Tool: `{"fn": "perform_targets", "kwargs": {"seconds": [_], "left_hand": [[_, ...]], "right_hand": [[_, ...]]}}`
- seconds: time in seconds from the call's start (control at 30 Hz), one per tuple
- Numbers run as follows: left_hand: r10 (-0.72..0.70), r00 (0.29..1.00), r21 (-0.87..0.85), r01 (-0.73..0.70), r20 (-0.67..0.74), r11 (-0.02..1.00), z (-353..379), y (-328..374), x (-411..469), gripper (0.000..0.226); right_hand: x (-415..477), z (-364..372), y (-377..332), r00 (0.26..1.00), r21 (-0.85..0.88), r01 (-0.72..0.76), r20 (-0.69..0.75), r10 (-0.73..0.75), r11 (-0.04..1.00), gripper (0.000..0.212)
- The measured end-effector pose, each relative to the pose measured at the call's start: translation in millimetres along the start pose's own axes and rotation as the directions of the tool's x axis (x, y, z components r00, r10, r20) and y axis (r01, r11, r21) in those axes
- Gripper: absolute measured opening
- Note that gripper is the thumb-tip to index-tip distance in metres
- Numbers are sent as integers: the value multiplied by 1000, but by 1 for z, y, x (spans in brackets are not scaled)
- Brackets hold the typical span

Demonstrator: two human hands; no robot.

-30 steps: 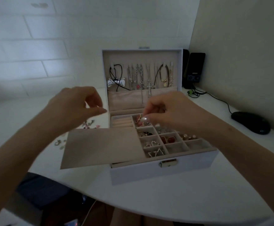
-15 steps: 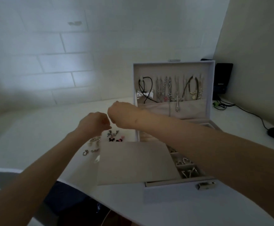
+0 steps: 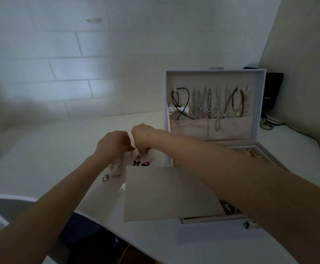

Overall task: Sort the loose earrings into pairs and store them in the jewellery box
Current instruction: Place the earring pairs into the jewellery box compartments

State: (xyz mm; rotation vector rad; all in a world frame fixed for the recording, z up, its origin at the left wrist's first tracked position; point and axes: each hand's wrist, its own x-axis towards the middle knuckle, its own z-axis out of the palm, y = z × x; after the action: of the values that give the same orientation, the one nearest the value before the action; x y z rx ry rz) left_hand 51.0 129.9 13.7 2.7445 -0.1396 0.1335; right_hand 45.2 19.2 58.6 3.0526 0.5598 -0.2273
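Reaching over the white table (image 3: 50,149), the left hand (image 3: 113,143) and the right hand (image 3: 143,137) hang side by side, nearly touching, above the loose earrings (image 3: 117,168), which lie on the table just left of the open jewellery box (image 3: 212,235). Both hands have their fingers curled downwards with the tips close together. A small wire hook (image 3: 131,153) shows under the left fingertips, but I cannot tell if either hand really pinches an earring. A flat beige panel (image 3: 170,193) covers the left part of the box, and necklaces (image 3: 205,103) hang inside its upright lid (image 3: 214,77).
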Motion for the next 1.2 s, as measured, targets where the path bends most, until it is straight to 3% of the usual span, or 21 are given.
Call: {"fn": "perform_targets", "kwargs": {"seconds": [0.17,0.2,0.37,0.53,0.7,0.9,1.2], "left_hand": [[55,997,-75,-59,-50,995,-25,6,-14,15],[73,995,-80,-79,-67,994,-32,10,-19,13],[210,970,-110,-224,-122,968,-68,46,-57,16],[416,908,-213,-415,-46,884,-83,94,-96,6],[606,786,-323,-546,122,773,-81,143,-123,15],[662,719,-318,-589,211,743,-49,183,-130,6],[643,727,-355,-551,241,756,-20,201,-128,17]], "right_hand": [[-24,-18,-2,981,41,104,-166,-96,994,13],[-34,-24,0,970,65,136,-212,-120,989,17],[-116,-51,34,944,310,217,-307,-118,926,9],[-194,-38,88,973,531,131,-232,-5,837,6],[-246,-7,124,970,522,35,-224,98,852,9],[-271,18,143,958,578,15,-242,153,816,6],[-275,32,151,955,573,72,-275,109,817,13]]}}
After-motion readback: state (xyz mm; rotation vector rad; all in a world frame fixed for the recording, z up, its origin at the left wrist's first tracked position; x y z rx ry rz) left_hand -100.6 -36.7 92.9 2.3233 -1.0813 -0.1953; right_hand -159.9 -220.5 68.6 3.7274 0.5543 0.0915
